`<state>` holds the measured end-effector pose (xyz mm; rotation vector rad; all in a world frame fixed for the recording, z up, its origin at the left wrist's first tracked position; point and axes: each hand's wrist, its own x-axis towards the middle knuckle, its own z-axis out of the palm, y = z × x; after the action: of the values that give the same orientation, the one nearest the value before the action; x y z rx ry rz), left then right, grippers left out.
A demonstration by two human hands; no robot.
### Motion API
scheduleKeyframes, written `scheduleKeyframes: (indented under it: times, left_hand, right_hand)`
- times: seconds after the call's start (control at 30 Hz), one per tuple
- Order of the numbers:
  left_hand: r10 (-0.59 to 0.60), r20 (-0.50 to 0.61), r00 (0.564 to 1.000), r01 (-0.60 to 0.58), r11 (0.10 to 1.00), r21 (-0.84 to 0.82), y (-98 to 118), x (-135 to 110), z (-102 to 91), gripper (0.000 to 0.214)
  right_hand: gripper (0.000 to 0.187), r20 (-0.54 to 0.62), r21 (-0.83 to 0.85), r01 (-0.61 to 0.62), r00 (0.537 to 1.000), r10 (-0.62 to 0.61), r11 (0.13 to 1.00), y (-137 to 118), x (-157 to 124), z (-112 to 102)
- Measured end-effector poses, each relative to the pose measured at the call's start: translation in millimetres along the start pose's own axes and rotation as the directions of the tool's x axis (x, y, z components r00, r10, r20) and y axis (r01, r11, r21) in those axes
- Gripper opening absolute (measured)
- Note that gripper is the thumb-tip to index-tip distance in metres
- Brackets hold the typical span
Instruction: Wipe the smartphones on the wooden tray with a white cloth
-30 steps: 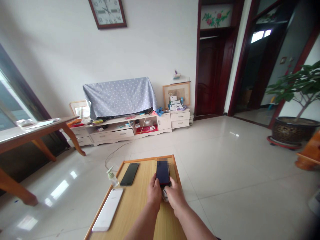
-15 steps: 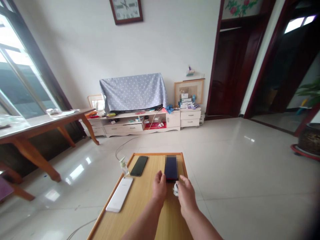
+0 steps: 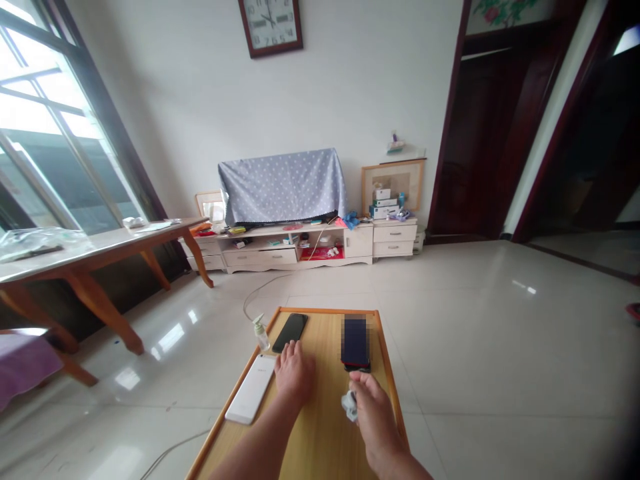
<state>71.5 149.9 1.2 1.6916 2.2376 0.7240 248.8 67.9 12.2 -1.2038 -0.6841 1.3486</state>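
Right grip (image 3: 374,417) clamping on a crumpled white tissue (image 3: 349,405), fingers curling over it, the wad poking out on the grip's left side. Left grip (image 3: 295,375) lying palm-down and open on the wooden surface (image 3: 325,333), fingers spread and holding nothing.

Working best by pinching the tissue firmly between the fingertips, keeping its loose folds tucked in and away from the dark phone (image 3: 356,343) lying just ahead of the right grip.

Right grip nearing the surface's raised orange edge (image 3: 395,400) on its right, with the tile floor (image 3: 475,347) lying beyond. Strip of bare wood showing between the two grips. White phone (image 3: 250,389) lying just left of the left grip, black phone (image 3: 290,333) just ahead of it, and pump bottle (image 3: 260,335) standing ahead and to its left, beside the black phone.
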Motion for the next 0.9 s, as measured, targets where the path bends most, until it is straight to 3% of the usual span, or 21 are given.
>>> scheduleKeyframes:
  times: [0.2, 0.47, 0.67, 0.9]
  left_hand:
    - [-0.004, 0.042, 0.999, 0.000, 0.994, 0.107, -8, 2, 6.9, 0.062]
    - [0.060, 0.047, 0.997, -0.065, 0.992, 0.112, -2, -8, 6.7, 0.056]
    - [0.149, 0.067, 0.987, -0.154, 0.984, 0.085, 0, -41, 0.1, 0.053]
    - [0.208, 0.096, 0.973, -0.205, 0.978, -0.036, -5, -96, -16.4, 0.054]
  right_hand:
    - [0.045, 0.036, -0.005, -0.015, 0.999, 0.015, 1.000, 8, -2, 8]
    - [0.046, 0.048, -0.043, -0.055, 0.997, 0.057, 0.998, 3, -3, 14]
    - [0.042, 0.091, -0.026, -0.047, 0.995, 0.049, 0.999, 11, -3, 12]
    - [0.041, 0.128, -0.068, -0.013, 0.992, 0.022, 0.998, 19, -10, 12]
